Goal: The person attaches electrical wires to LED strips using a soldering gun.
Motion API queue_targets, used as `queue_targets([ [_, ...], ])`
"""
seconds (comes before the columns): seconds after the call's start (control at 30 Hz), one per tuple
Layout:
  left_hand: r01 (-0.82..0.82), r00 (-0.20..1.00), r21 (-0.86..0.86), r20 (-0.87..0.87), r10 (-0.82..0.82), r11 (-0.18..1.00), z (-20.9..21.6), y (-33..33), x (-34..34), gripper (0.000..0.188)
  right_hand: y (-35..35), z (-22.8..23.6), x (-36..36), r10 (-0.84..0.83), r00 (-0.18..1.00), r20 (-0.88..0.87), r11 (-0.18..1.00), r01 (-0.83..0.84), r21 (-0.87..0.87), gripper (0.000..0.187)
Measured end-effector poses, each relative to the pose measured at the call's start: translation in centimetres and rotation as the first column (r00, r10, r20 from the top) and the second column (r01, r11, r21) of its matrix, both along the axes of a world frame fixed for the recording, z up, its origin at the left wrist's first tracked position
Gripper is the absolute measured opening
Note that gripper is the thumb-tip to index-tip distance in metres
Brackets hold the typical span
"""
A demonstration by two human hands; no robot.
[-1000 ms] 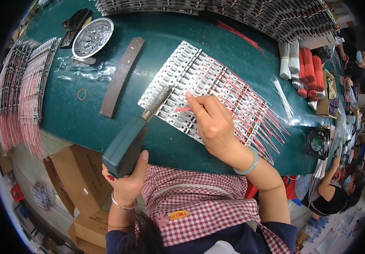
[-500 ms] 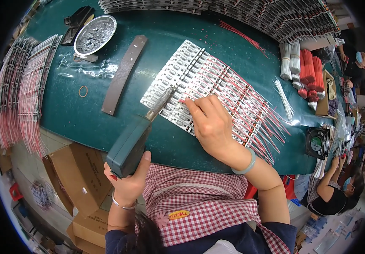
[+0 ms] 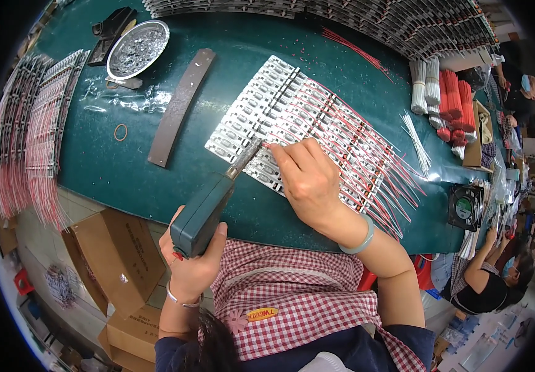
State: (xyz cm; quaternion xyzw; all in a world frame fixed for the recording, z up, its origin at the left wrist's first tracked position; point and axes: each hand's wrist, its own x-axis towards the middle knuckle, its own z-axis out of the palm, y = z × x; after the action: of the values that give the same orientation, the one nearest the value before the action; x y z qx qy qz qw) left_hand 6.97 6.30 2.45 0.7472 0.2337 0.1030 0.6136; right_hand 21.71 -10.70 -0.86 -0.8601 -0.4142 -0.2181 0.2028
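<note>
L hand wrapped snug round a green soldering gun's (image 3: 202, 214) handle, L hand (image 3: 194, 268) being nearest the table edge; R hand (image 3: 309, 183) has fingertips pinched on a red wire (image 3: 266, 145) just beside the tip, can't tell from here if they touch; PCB panel (image 3: 250, 102) lies mid-table (image 3: 255, 216), wires trailing right; metal bowl (image 3: 118, 76) far left, brown strip (image 3: 182, 108) btwn

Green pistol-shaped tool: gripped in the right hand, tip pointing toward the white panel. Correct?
Wrong hand: the head view shows the green pistol-shaped tool gripped in the left hand. The tip does point toward the white panel.
</note>
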Motion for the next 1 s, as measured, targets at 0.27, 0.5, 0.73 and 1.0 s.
queue_targets([
  [0.27, 0.047, 0.999, 0.101, 0.004, -0.047, 0.994, 0.3, 0.1, -0.1, 0.022, -0.1, 0.0, -0.2, -0.001, 1.000, -0.009, 1.000, 0.000, -0.026, 0.024],
  [0.5, -0.067, 0.998, 0.037, 0.019, 0.067, 0.997, -0.1, 0.0, -1.1, 0.027, 0.0, 0.2, -0.4, -0.018, 1.000, -0.014, 0.999, 0.018, -0.036, 0.023],
  [0.73, -0.114, 0.993, 0.008, 0.045, 0.113, 0.993, 0.3, -0.4, -1.0, 0.026, 0.2, 0.1, -0.5, -0.041, 0.999, -0.034, 0.999, 0.041, 0.011, 0.019],
  [1.0, -0.110, 0.994, 0.006, 0.001, 0.110, 0.994, 0.4, -0.2, -1.8, 0.027, 0.0, 0.4, -1.1, -0.019, 0.999, -0.035, 0.999, 0.020, 0.034, 0.018],
])
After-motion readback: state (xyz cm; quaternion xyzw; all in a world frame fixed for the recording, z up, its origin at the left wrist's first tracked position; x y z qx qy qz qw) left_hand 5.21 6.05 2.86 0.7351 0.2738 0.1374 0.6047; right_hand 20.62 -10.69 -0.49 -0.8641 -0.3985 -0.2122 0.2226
